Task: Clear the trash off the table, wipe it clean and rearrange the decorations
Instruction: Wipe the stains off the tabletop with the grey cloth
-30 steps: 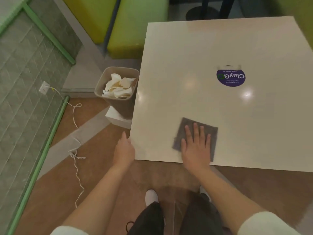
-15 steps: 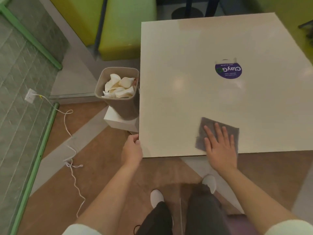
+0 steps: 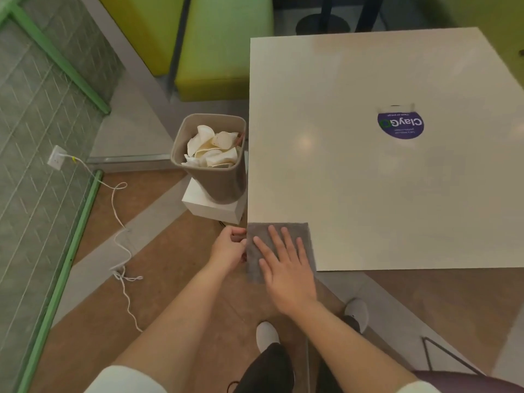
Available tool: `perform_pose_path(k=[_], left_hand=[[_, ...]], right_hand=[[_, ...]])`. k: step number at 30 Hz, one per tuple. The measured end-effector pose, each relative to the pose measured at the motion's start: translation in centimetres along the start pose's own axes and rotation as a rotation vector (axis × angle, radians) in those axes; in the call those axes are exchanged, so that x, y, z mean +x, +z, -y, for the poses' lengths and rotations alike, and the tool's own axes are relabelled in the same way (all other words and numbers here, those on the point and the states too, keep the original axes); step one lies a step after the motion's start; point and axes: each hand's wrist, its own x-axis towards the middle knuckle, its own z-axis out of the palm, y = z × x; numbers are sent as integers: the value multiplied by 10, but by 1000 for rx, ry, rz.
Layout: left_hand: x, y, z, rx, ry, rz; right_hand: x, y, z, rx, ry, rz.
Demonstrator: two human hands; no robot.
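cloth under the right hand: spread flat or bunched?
Spread flat. The gray cloth lies as a flat rectangle on the table's near left corner, overhanging the near edge, with the right hand pressing it, fingers straight.

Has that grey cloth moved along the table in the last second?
Yes. The grey cloth slid left under the right hand to the table's near-left corner, farther from the purple sticker.

Cloth (image 3: 279,236) on table (image 3: 368,180) corner, bin (image 3: 211,177) left.

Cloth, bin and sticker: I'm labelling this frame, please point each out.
cloth (image 3: 295,231), head view, bare far edge beyond the fingers
bin (image 3: 218,185), head view, front wall
sticker (image 3: 400,126), head view, middle of the purple disc
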Motion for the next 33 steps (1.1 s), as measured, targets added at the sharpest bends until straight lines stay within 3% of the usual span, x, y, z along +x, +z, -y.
perform_pose_path(k=[2,8,12,13,19,23,27,30,33], left_hand=[[8,-2,-1,12,-29,28],[49,2,-15,85,35,-42],[45,1,-40,123,68,-66],[46,2,-43,117,64,-69],[47,-3,-46,87,49,-28],[60,-1,-62,-12,16,-6],[81,12,-85,122,47,-152],[96,17,-99,146,104,-178],[107,15,-111,240,153,-180]], right_hand=[[4,-11,-37,4,61,-22],[17,-54,-167,14,520,-93],[43,-56,-151,52,741,-122],[53,-53,-134,40,717,-124],[105,-27,-18,30,164,-33],[124,-34,-35,15,-67,5],[123,-52,-114,-7,86,-60],[121,-74,-181,-43,281,-139],[130,-91,-221,-12,440,-95]])
